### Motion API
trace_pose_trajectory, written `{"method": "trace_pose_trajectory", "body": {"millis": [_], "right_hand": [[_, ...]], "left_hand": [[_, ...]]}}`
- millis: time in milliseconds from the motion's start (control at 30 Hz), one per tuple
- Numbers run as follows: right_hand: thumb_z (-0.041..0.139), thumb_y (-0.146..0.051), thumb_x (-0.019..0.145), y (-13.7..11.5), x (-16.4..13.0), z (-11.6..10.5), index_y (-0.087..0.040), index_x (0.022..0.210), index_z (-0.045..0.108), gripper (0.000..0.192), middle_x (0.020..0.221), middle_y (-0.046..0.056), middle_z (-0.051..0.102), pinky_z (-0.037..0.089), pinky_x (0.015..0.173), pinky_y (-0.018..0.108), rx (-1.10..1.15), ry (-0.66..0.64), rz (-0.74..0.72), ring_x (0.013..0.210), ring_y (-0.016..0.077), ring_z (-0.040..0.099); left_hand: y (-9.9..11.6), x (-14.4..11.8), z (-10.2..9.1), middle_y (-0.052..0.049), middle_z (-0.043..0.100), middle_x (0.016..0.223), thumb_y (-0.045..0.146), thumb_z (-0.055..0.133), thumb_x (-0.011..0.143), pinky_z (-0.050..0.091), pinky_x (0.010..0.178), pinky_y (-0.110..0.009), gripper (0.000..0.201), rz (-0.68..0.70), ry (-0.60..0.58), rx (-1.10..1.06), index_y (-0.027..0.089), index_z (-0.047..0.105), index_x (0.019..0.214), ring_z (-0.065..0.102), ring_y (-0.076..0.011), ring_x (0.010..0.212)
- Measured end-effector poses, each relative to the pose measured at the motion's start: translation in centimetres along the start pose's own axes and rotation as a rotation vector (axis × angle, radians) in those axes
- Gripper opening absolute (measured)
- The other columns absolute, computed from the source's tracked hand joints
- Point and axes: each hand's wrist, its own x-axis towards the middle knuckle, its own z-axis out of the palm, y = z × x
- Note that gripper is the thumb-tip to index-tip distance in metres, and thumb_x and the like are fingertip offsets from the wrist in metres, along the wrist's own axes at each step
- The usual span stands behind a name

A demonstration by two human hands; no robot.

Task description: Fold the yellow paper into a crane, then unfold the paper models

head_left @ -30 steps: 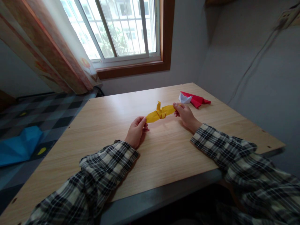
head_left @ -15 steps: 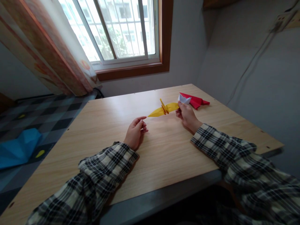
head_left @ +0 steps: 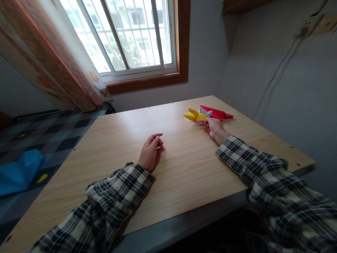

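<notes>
Right hand (head_left: pixel 213 127) of mine pinches one end of the yellow paper crane (head_left: pixel 194 115) at the far side of the wooden table (head_left: pixel 184 168), just beside the white paper boat (head_left: pixel 205 112) and red folded paper (head_left: pixel 218 113). Left hand (head_left: pixel 151 151) rests loosely curled on the tabletop, holding nothing, well apart from the crane.

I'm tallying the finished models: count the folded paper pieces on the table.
3, all clustered at the table's far right: the yellow piece at the right hand's fingers, the white piece just behind it, and the red piece beside that. Overlap could hide another.
</notes>
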Motion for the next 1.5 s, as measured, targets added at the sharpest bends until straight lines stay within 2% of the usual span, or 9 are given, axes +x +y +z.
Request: {"method": "trace_pose_trajectory", "body": {"millis": [267, 500, 700, 933, 1100, 1200, 1300, 1400, 1500], "right_hand": [[0.038, -0.019, 0.104, -0.8, 0.9, -0.7, -0.014, 0.095, 0.058, 0.023, 0.064, 0.005, 0.070, 0.035, 0.034, 0.012, -0.061, -0.005, 0.110, 0.043, 0.0078, 0.057], [0.035, -0.026, 0.106, -1.5, 0.3, -0.5, -0.012, 0.091, 0.060, 0.032, 0.064, 0.006, 0.070, 0.033, 0.031, 0.013, -0.063, -0.055, 0.166, 0.038, 0.0067, 0.051], [0.036, -0.023, 0.105, -1.3, -0.3, -0.4, -0.012, 0.094, 0.059, 0.028, 0.069, 0.009, 0.072, 0.036, 0.033, 0.014, -0.090, -0.132, 0.175, 0.040, 0.0078, 0.052], [0.040, -0.009, 0.098, -0.9, -0.1, -0.3, -0.014, 0.093, 0.054, 0.016, 0.068, 0.007, 0.070, 0.038, 0.035, 0.013, -0.107, -0.061, 0.119, 0.043, 0.0079, 0.051], [0.040, -0.009, 0.095, -0.7, 0.3, -0.4, -0.021, 0.097, 0.050, 0.015, 0.059, -0.006, 0.055, 0.029, 0.035, 0.011, -0.075, 0.055, -0.077, 0.039, 0.0052, 0.040], [0.043, -0.008, 0.091, -0.5, 0.4, -0.5, -0.024, 0.103, 0.049, 0.021, 0.058, -0.010, 0.048, 0.027, 0.037, 0.011, -0.037, 0.094, -0.304, 0.040, 0.0053, 0.035], [0.045, -0.009, 0.087, -0.2, 0.3, -0.4, -0.023, 0.114, 0.050, 0.031, 0.059, -0.009, 0.048, 0.028, 0.039, 0.014, -0.075, 0.080, -0.528, 0.043, 0.0072, 0.037], [0.045, -0.015, 0.089, 0.5, 0.1, -0.4, -0.021, 0.128, 0.048, 0.039, 0.066, -0.006, 0.052, 0.035, 0.043, 0.019, -0.205, 0.014, -0.678, 0.049, 0.0098, 0.042], [0.051, -0.023, 0.089, 1.6, -0.1, -0.3, -0.023, 0.139, 0.043, 0.051, 0.086, 0.000, 0.059, 0.050, 0.057, 0.026, -0.394, -0.078, -0.847, 0.063, 0.0128, 0.052]], "left_hand": [[0.2, 0.0, 0.1, 0.002, 0.057, 0.074, 0.028, 0.065, 0.084, 0.048, 0.056, -0.020, 0.021, -0.011, 0.002, -0.004, 0.017, 0.065, 0.101, 0.053, -0.0090, 0.060], [0.2, -0.1, 0.0, 0.002, 0.057, 0.073, 0.025, 0.062, 0.086, 0.048, 0.056, -0.020, 0.019, -0.015, -0.003, -0.014, 0.016, 0.064, 0.102, 0.054, -0.0088, 0.059], [0.1, 0.0, 0.0, 0.002, 0.057, 0.074, 0.027, 0.067, 0.083, 0.047, 0.055, -0.020, 0.021, -0.019, -0.011, -0.018, 0.016, 0.065, 0.101, 0.053, -0.0086, 0.059], [0.0, 0.1, 0.0, 0.002, 0.057, 0.074, 0.026, 0.064, 0.085, 0.047, 0.056, -0.020, 0.019, -0.022, -0.013, -0.013, 0.017, 0.066, 0.101, 0.054, -0.0088, 0.060], [0.0, 0.1, -0.1, 0.002, 0.056, 0.074, 0.027, 0.063, 0.086, 0.047, 0.056, -0.020, 0.019, -0.017, -0.009, -0.001, 0.017, 0.065, 0.102, 0.053, -0.0086, 0.059], [-0.1, 0.0, -0.1, 0.003, 0.056, 0.074, 0.029, 0.062, 0.086, 0.048, 0.056, -0.020, 0.020, 0.003, -0.025, 0.024, 0.017, 0.064, 0.103, 0.053, -0.0086, 0.059], [-0.2, 0.0, -0.4, 0.003, 0.055, 0.075, 0.031, 0.060, 0.088, 0.049, 0.058, -0.022, 0.021, 0.061, -0.056, 0.100, 0.018, 0.062, 0.104, 0.053, -0.0091, 0.060], [-0.2, 0.2, -1.0, 0.003, 0.055, 0.076, 0.032, 0.055, 0.091, 0.052, 0.063, -0.025, 0.022, 0.188, -0.104, 0.276, 0.019, 0.060, 0.108, 0.056, -0.0111, 0.064], [0.1, 0.4, -2.1, -0.001, 0.059, 0.084, 0.030, 0.050, 0.095, 0.055, 0.070, -0.032, 0.024, 0.411, -0.157, 0.603, 0.019, 0.060, 0.114, 0.059, -0.0151, 0.073]]}}
